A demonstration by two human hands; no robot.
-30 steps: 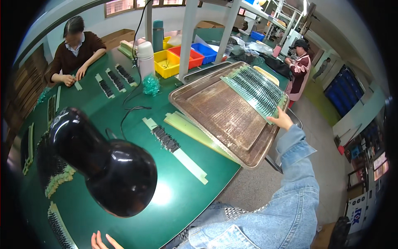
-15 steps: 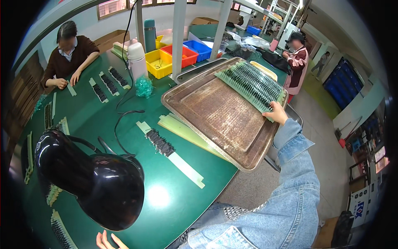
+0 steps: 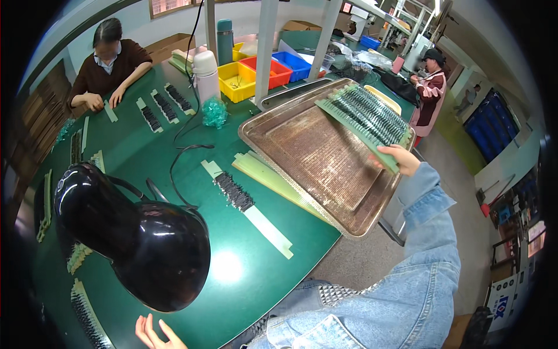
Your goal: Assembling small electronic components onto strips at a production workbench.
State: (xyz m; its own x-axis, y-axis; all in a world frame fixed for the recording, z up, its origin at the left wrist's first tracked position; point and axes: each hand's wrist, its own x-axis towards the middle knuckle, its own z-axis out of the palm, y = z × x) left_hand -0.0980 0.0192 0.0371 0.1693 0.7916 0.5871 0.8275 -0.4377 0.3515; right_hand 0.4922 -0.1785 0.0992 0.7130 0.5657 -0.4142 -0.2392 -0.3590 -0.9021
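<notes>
My right hand [image 3: 402, 158] grips the near end of a pale green strip [image 3: 354, 131], thumb and fingers closed around it. The strip is tilted above a worn brown metal tray [image 3: 308, 166], at the front of several similar strips with rows of small dark pieces. At the lower edge my left hand [image 3: 156, 334] shows only its fingers, spread and holding nothing, near a black lamp shade [image 3: 165, 256]. On the green table between the lamp and the tray lies a strip with a band of small black pieces [image 3: 233, 191].
Pale green blank strips [image 3: 273, 180] are stacked partly under the tray. A black cable [image 3: 174, 168] crosses the table. Bottles [image 3: 206, 75], coloured bins [image 3: 237, 82] and a shelf post [image 3: 266, 52] stand behind. One co-worker [image 3: 110, 70] sits far left; another person [image 3: 430, 87] stands at right.
My right hand has raised and tilted the front green strip slightly away from the others. More of my left hand's fingers show. The whole view has shifted a little.
</notes>
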